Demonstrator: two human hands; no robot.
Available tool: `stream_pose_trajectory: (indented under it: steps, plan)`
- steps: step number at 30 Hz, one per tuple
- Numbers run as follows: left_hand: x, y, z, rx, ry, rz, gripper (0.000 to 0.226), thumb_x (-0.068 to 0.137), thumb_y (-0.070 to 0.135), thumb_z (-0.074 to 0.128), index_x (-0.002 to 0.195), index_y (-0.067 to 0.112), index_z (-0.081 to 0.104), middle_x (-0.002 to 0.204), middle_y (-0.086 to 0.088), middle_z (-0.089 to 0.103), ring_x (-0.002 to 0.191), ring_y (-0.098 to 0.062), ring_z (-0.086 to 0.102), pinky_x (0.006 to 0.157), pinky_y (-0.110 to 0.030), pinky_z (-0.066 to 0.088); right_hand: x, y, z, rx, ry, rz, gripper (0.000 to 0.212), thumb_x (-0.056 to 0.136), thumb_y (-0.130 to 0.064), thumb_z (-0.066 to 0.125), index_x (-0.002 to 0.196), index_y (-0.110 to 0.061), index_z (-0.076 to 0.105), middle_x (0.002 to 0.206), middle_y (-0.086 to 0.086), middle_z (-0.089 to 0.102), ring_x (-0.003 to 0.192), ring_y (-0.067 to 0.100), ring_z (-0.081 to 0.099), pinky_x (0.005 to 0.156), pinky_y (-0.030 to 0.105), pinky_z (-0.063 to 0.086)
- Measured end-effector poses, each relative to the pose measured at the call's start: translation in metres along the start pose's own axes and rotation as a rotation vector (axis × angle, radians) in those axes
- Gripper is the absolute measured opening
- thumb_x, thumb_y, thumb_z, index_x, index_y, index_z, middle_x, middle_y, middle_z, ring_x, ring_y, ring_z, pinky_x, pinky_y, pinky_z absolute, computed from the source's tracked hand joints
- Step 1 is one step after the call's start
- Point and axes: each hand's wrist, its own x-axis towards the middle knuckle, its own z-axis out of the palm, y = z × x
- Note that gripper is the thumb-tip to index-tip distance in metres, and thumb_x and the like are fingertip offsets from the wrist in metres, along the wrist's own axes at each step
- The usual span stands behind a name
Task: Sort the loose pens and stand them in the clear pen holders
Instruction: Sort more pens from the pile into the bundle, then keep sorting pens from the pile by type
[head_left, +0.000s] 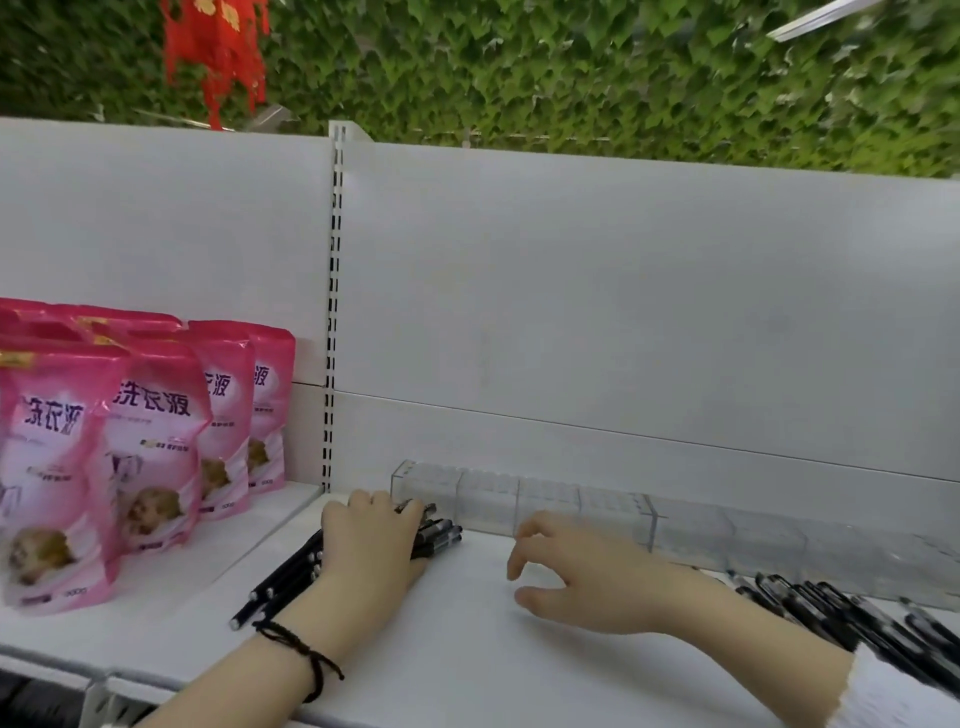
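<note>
Down on the left, the left hand (371, 540) lies palm down across a bundle of black pens (283, 584), its fingers bent over the far side of the bundle so that it grips them against the shelf (467, 665). The pens' ends stick out on both sides of the hand, the longer part slanting toward the near left. A dark cord bracelet (301, 649) circles that wrist.

Just to its right, and apart from it, the right hand (582, 566) hovers over bare white shelf with its fingers loosely curled and spread, holding nothing and touching no pen. A white sleeve (893, 691) shows at the lower right edge.

Behind both hands, a row of clear pen holders (519, 499) stands along the back of the shelf and runs off to the right; their compartments look see-through, and what they hold cannot be made out. A second heap of black pens (857, 618) lies flat in front of the holders at the far right, partly behind the right forearm.

Further left, on the neighbouring shelf section, pink pouches (150, 441) stand upright in rows. A white back panel (623, 312) rises behind everything, with a green leaf wall (571, 67) and a red ornament (218, 52) above it
</note>
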Motion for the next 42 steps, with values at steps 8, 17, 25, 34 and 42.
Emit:
stream_pose_trajectory:
  steps: [8, 17, 25, 34, 42]
  plan:
    - [-0.011, -0.004, 0.014, -0.062, 0.007, 0.080, 0.073, 0.092, 0.070, 0.008, 0.153, 0.030, 0.008, 0.150, -0.006, 0.029, 0.133, -0.028, 0.030, 0.099, -0.044, 0.027, 0.004, -0.007, 0.011, -0.016, -0.031, 0.035, 0.030, 0.095, -0.042, 0.049, 0.123, -0.033, 0.053, 0.135, -0.015, 0.040, 0.115, 0.009, 0.048, 0.094, 0.028, 0.039]
    - [-0.010, 0.009, -0.002, -0.300, 0.415, 0.438, 0.026, 0.072, 0.043, 0.041, 0.066, 0.023, 0.058, 0.053, 0.005, 0.050, 0.051, -0.022, 0.052, 0.053, -0.034, 0.039, -0.008, 0.000, 0.007, -0.224, 0.075, 0.098, 0.046, 0.098, -0.040, 0.043, 0.142, -0.032, 0.036, 0.137, -0.006, 0.046, 0.123, 0.019, 0.047, 0.094, 0.034, 0.040]
    - [-0.027, 0.070, -0.042, -0.345, 0.449, 0.668, 0.032, 0.073, 0.053, 0.043, 0.080, 0.031, 0.066, 0.059, 0.012, 0.056, 0.053, -0.014, 0.056, 0.049, -0.031, 0.048, -0.069, 0.053, -0.019, -0.260, 0.144, 0.180, 0.046, 0.098, -0.046, 0.040, 0.143, -0.038, 0.031, 0.133, -0.009, 0.051, 0.119, 0.016, 0.048, 0.094, 0.035, 0.041]
    - [-0.047, 0.193, -0.119, -0.362, 0.278, 0.586, 0.063, 0.084, 0.060, 0.011, 0.127, 0.032, 0.047, 0.116, 0.005, 0.057, 0.109, -0.021, 0.052, 0.091, -0.037, 0.037, -0.181, 0.158, -0.041, -0.251, 0.199, 0.233, 0.050, 0.097, -0.055, 0.039, 0.144, -0.042, 0.029, 0.139, -0.011, 0.047, 0.123, 0.014, 0.048, 0.098, 0.036, 0.043]
    - [-0.062, 0.276, -0.145, -0.394, 0.250, 0.462, 0.047, 0.096, 0.059, 0.026, 0.135, 0.035, 0.038, 0.124, 0.004, 0.049, 0.114, -0.020, 0.046, 0.089, -0.036, 0.040, -0.256, 0.232, -0.047, -0.179, 0.184, 0.265, 0.048, 0.097, -0.056, 0.040, 0.142, -0.044, 0.031, 0.141, -0.016, 0.043, 0.118, 0.008, 0.048, 0.094, 0.031, 0.043]
